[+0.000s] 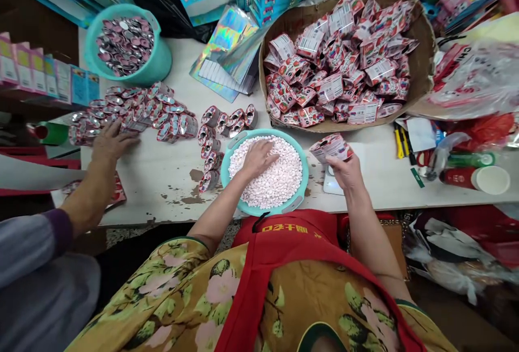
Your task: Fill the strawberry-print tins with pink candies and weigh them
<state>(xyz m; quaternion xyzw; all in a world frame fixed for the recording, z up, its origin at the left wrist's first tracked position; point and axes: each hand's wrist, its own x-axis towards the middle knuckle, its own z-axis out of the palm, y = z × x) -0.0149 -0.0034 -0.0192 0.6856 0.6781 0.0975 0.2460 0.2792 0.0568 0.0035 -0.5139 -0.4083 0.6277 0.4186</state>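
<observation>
My left hand (259, 158) lies with its fingers spread on a heap of small pale pink-white tablets (271, 190). These fill a turquoise basin (305, 171) at the table's front edge. My right hand (345, 171) grips a red-and-white printed packet (331, 147) between thumb and fingers. Beneath that packet is a partly hidden flat white device (333, 183). Left of the basin, several similar small packets (211, 161) stand in a bent row, their tops showing holes. Behind the basin, a cardboard box (265, 119) holds a pile of printed packets (330, 87).
At the left, a co-worker's hand (111, 144) touches a cluster of packets (162, 111). A turquoise bucket (162, 65) of round metallic-and-pink pieces stands behind it. Holographic sheets (227, 52) lie mid-table. Cutters (401, 141) and a red cup (460, 178) are at the right.
</observation>
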